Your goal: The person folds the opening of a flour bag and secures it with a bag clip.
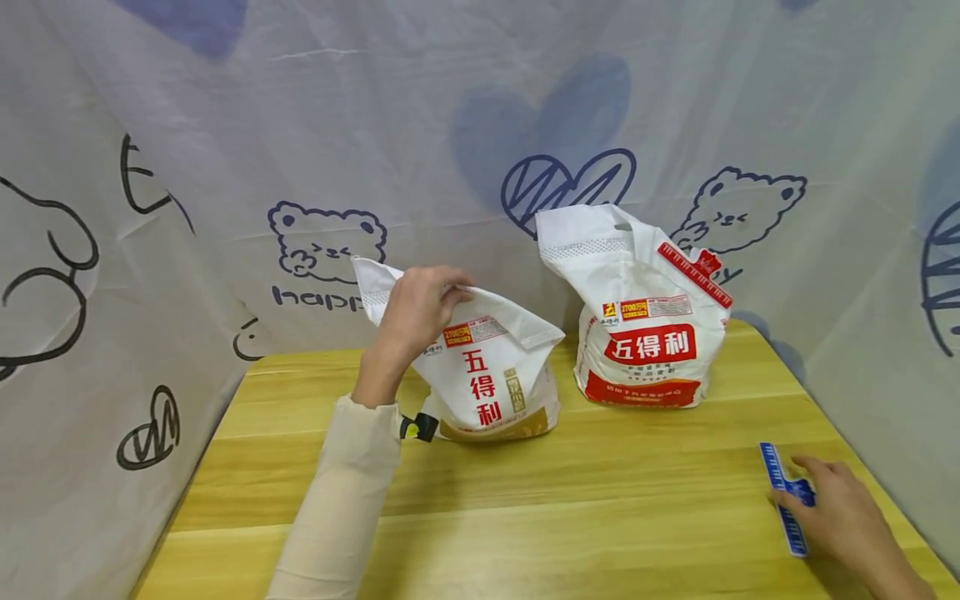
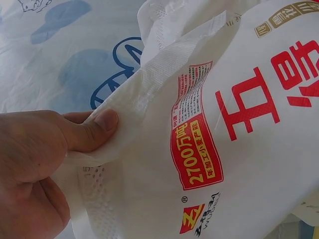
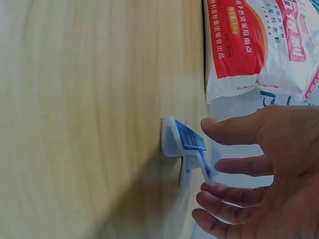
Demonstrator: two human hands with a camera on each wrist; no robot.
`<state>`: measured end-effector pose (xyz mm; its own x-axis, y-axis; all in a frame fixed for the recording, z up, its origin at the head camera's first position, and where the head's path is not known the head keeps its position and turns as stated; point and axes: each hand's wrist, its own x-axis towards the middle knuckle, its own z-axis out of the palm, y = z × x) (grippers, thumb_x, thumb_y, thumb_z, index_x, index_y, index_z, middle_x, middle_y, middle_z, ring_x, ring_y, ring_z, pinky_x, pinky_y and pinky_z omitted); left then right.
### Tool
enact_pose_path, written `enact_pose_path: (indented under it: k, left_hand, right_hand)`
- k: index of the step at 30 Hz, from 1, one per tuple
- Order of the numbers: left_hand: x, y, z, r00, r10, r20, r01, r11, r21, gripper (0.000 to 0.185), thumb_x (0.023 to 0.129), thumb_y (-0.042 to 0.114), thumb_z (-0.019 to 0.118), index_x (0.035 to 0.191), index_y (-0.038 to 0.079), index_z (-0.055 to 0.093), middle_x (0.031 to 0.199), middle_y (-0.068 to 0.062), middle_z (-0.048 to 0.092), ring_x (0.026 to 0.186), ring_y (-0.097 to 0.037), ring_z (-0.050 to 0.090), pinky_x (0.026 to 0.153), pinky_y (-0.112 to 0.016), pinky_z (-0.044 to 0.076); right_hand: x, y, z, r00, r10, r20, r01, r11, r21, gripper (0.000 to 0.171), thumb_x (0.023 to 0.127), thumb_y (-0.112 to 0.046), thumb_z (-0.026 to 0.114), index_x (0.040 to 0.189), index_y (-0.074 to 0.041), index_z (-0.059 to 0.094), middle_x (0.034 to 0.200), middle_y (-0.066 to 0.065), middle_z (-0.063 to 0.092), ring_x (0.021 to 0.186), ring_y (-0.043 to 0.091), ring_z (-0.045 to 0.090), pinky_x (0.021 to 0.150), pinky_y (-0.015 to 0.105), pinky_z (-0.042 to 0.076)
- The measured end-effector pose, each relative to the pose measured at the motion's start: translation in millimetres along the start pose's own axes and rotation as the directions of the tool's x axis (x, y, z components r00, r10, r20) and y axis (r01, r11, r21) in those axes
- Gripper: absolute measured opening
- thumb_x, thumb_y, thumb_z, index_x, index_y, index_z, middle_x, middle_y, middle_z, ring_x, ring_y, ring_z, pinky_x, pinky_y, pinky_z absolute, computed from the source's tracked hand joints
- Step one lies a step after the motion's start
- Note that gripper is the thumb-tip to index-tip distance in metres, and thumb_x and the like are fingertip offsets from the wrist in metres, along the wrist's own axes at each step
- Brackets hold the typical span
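Observation:
A white flour bag [image 1: 491, 375] with red lettering and a gold base band stands left of centre on the table. My left hand [image 1: 426, 302] pinches its folded top edge between thumb and fingers; the thumb [image 2: 102, 127] lies flat on the white bag top in the left wrist view. Over at the right side lies a blue and white sealing clip [image 1: 783, 500] with a long ribbed bar and a handle. My right hand [image 1: 843, 508] reaches over this clip, fingers spread and slightly bent. In the right wrist view, its fingertips are right at the clip's handle [image 3: 203, 167].
A second flour bag [image 1: 652, 342] with a red label stands at the back right, its slanted top corner held by a red sealing clip [image 1: 695, 273]. The wooden table [image 1: 600, 500] meets a printed cloth backdrop [image 1: 420, 125] at the back and sides.

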<state>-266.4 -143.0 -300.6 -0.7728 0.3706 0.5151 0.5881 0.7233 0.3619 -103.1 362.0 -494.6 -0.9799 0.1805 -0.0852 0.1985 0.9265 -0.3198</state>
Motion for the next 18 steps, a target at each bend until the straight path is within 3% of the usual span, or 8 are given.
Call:
enact_pose_path:
  k: [9,13,18]
  left_hand:
    - [-1.9,-2.8,0.4,1.000,-0.005,0.006,0.005,1.000,-0.002,0.012,0.094,0.011,0.075,0.104,0.006,0.079,0.103,-0.009,0.078,0.092,-0.026,0.073,0.081,-0.037,0.059]
    - [-1.2,-2.1,1.7,1.000,0.006,0.004,-0.006,1.000,-0.008,0.013,0.094,0.011,0.075,0.105,0.005,0.079,0.103,-0.010,0.078,0.091,-0.026,0.073,0.080,-0.037,0.059]
    - [-2.1,-0.9,1.5,1.000,0.002,0.004,-0.002,1.000,-0.018,0.013,0.094,0.011,0.074,0.105,0.005,0.079,0.103,-0.010,0.078,0.090,-0.026,0.073,0.079,-0.036,0.059]
  right_hand:
    - [-0.3,3.3,1.5,0.989,0.048,0.138,-0.049,0.999,0.003,0.074,0.096,-0.035,0.071,0.130,0.024,0.046,0.114,0.045,0.049,0.097,0.049,0.053,0.088,0.066,0.047]
    - [-0.9,3.9,-0.1,0.987,0.052,0.151,-0.053,0.999,0.000,0.072,0.095,-0.033,0.073,0.129,0.025,0.047,0.112,0.044,0.052,0.097,0.050,0.055,0.089,0.066,0.047]
    - [2.5,5.5,-5.5,0.983,0.070,0.169,-0.076,0.997,0.030,0.077,0.092,-0.036,0.076,0.126,0.027,0.047,0.104,0.038,0.059,0.086,0.039,0.059,0.083,0.062,0.051]
